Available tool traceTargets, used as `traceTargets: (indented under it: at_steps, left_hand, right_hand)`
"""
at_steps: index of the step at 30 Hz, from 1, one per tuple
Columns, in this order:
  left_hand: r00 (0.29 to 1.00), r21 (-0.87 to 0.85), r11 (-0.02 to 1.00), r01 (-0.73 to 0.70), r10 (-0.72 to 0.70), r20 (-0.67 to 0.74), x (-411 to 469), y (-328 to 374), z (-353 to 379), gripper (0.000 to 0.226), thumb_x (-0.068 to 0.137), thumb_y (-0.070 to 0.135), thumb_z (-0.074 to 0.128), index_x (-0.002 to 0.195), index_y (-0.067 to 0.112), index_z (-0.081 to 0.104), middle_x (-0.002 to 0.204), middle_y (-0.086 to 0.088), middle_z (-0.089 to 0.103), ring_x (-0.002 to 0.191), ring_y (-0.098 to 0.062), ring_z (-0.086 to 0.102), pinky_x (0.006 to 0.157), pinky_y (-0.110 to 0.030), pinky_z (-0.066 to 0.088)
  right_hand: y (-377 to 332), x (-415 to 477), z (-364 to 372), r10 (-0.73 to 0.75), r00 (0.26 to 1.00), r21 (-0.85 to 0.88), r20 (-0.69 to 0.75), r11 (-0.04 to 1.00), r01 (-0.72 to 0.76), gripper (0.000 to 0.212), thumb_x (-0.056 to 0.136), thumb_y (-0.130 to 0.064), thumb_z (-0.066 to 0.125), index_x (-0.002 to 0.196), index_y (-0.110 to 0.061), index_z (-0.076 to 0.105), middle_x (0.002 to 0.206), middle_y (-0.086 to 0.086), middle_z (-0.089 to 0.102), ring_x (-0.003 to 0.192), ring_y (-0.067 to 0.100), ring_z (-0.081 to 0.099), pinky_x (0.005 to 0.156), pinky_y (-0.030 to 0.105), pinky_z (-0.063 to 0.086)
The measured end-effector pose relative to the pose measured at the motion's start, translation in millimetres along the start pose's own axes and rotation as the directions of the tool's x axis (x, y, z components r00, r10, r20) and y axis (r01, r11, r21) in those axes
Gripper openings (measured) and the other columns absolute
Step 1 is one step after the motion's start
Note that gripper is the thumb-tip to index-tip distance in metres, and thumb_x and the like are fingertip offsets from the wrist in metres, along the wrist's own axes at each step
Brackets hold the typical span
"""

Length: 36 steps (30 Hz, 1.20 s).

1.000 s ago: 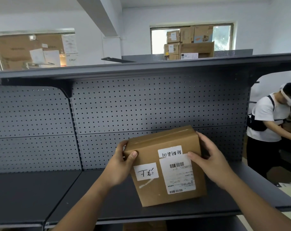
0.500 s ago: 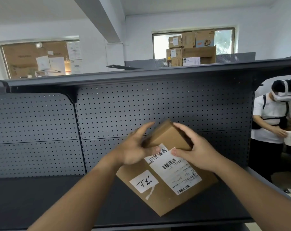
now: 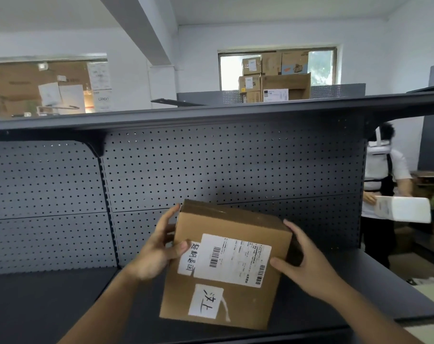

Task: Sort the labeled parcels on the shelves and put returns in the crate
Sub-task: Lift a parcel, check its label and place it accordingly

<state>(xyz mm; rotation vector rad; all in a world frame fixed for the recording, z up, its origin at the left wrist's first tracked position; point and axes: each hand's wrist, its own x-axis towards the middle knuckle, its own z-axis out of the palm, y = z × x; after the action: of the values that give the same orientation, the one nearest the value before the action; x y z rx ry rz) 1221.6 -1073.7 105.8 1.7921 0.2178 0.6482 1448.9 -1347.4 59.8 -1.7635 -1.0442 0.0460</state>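
Brown cardboard parcel (image 3: 235,219), one item. Head view: tilted, over the dark grey metal shelf (image 3: 61,306), in front of the perforated grey back panel (image 3: 211,165). White barcode label (image 3: 232,260) faces you. Your left hand (image 3: 158,249) and right hand (image 3: 307,264) clasp it, fingers round its sides, thumbs pressed on the front. Contact with shelf: cannot tell.

Parcel stockroom, grey pegboard shelving (image 3: 211,170), stacked cardboard cartons (image 3: 273,80) behind, white walls

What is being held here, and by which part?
The cardboard parcel, between both hands: left hand on its left edge, right hand on its right edge, thumbs on the labelled face.
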Motion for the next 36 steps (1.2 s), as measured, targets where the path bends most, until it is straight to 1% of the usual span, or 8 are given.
traceTargets:
  at_steps: [4, 7, 13, 18, 23, 29, 32, 36]
  left_hand:
    - [1.0, -0.05, 0.999, 0.02, -0.019, 0.009, -2, -21, 17, 0.104, 0.065, 0.041, 0.09, 0.148, 0.056, 0.03, 0.136, -0.007, 0.06, 0.117, -0.02, 0.066, 0.09, -0.043, 0.06]
    - [0.999, -0.002, 0.999, 0.047, -0.047, 0.022, -4, -28, 21, 0.103, 0.075, 0.032, 0.09, 0.149, 0.056, 0.023, 0.135, -0.006, 0.061, 0.115, -0.017, 0.068, 0.087, -0.036, 0.06]
    - [1.0, 0.039, 0.999, -0.014, 0.013, 0.028, 3, -14, 17, 0.103, 0.07, 0.041, 0.091, 0.147, 0.062, 0.026, 0.144, 0.003, 0.054, 0.129, -0.013, 0.058, 0.097, -0.033, 0.056]
    - [0.985, 0.48, 0.861, -0.168, 0.124, 0.121, 20, 34, 27, 0.075, 0.084, 0.047, 0.079, 0.143, 0.063, 0.035, 0.158, 0.016, 0.03, 0.147, -0.007, 0.022, 0.119, -0.035, 0.03]
    - [0.959, 0.633, 0.752, -0.181, -0.009, 0.285, 38, 55, 46, 0.078, 0.084, 0.059, 0.071, 0.144, 0.069, 0.023, 0.148, 0.019, 0.037, 0.135, -0.01, 0.044, 0.115, -0.039, 0.041]
    - [0.978, 0.536, 0.834, -0.131, 0.019, 0.208, 32, 37, 35, 0.064, 0.093, 0.049, 0.069, 0.139, 0.073, 0.031, 0.144, 0.015, 0.041, 0.13, -0.013, 0.049, 0.112, -0.042, 0.045]
    - [0.983, 0.413, 0.905, -0.101, 0.028, 0.179, 23, 31, 20, 0.061, 0.096, 0.036, 0.07, 0.14, 0.063, 0.038, 0.142, 0.009, 0.049, 0.121, -0.011, 0.059, 0.104, -0.032, 0.051]
    - [0.995, 0.234, 0.97, -0.072, 0.052, 0.09, 10, 16, 9, 0.058, 0.095, 0.024, 0.069, 0.144, 0.044, 0.044, 0.133, 0.001, 0.058, 0.106, -0.008, 0.069, 0.085, -0.024, 0.057]
  right_hand:
    - [13, -4, 14, 0.074, 0.997, 0.24, -0.03, 0.969, -0.064, 0.092, 0.074, -0.039, 0.087, 0.139, -0.07, 0.029, 0.128, -0.034, 0.062, 0.117, -0.009, 0.061, 0.086, 0.019, 0.055]
    - [14, 1, 9, 0.08, 0.996, 0.284, -0.039, 0.957, -0.065, 0.091, 0.081, -0.021, 0.085, 0.141, -0.065, 0.032, 0.127, -0.024, 0.066, 0.113, -0.009, 0.063, 0.081, 0.017, 0.057]
    - [14, 7, -4, 0.082, 0.997, 0.216, -0.002, 0.973, -0.08, 0.097, 0.081, -0.026, 0.085, 0.151, -0.059, 0.028, 0.138, -0.022, 0.06, 0.124, -0.005, 0.058, 0.102, 0.03, 0.053]
    - [-7, 22, -22, 0.011, 0.999, 0.122, 0.037, 0.992, -0.016, 0.096, 0.086, -0.019, 0.082, 0.145, -0.07, 0.026, 0.138, -0.026, 0.057, 0.128, -0.003, 0.055, 0.105, 0.034, 0.052]
    - [-39, 39, -31, -0.046, 0.989, -0.002, 0.138, 0.999, 0.047, 0.098, 0.09, -0.02, 0.078, 0.148, -0.071, 0.017, 0.134, -0.023, 0.059, 0.122, 0.0, 0.059, 0.1, 0.032, 0.054]
    - [-45, 39, -24, -0.076, 0.994, -0.031, 0.079, 0.996, 0.079, 0.09, 0.088, -0.034, 0.08, 0.14, -0.075, 0.02, 0.145, -0.031, 0.045, 0.127, -0.008, 0.049, 0.103, 0.022, 0.044]
    - [-34, 34, -20, -0.082, 0.997, -0.063, -0.006, 0.995, 0.081, 0.088, 0.084, -0.044, 0.08, 0.137, -0.078, 0.018, 0.157, -0.027, 0.031, 0.144, 0.0, 0.03, 0.118, 0.04, 0.033]
    - [-14, 24, -12, -0.003, 0.997, 0.009, -0.074, 1.0, 0.003, 0.093, 0.082, -0.044, 0.082, 0.143, -0.069, 0.017, 0.159, -0.026, 0.025, 0.148, 0.003, 0.025, 0.121, 0.045, 0.032]
